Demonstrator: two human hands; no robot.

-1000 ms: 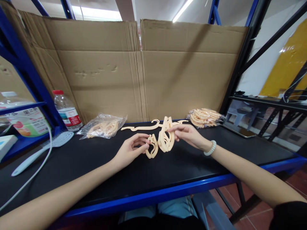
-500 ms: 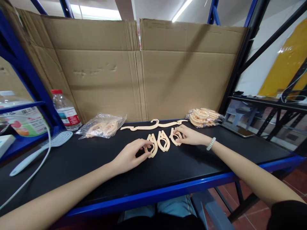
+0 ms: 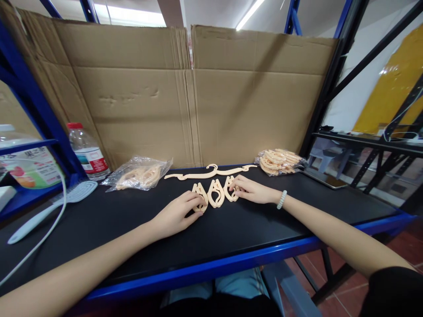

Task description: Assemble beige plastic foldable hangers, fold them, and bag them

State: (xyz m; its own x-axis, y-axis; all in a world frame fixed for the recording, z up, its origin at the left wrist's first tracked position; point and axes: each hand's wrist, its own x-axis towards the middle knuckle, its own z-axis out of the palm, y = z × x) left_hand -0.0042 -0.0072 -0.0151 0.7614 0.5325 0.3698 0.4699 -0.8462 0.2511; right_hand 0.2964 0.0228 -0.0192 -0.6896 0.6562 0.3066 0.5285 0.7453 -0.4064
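I see left grip (image 3: pixel 178 212) narrow, pinching the left folded hanger (image 3: pixel 200 197) | right grip (image 3: pixel 253 191) loose, fingers flat on right folded hanger (image 3: pixel 228 189) | middle folded hanger (image 3: pixel 216 193) between them, one row on tabletop (image 3: pixel 231 240)

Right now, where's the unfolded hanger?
Head view, centre: the unfolded hanger lies flat on the black table, just behind the row of three folded hangers and in front of the cardboard wall.

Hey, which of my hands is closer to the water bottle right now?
Left. The left hand touches the leftmost folded hanger, to the right of the water bottle. The right hand lies farther right, on the rightmost folded hanger.
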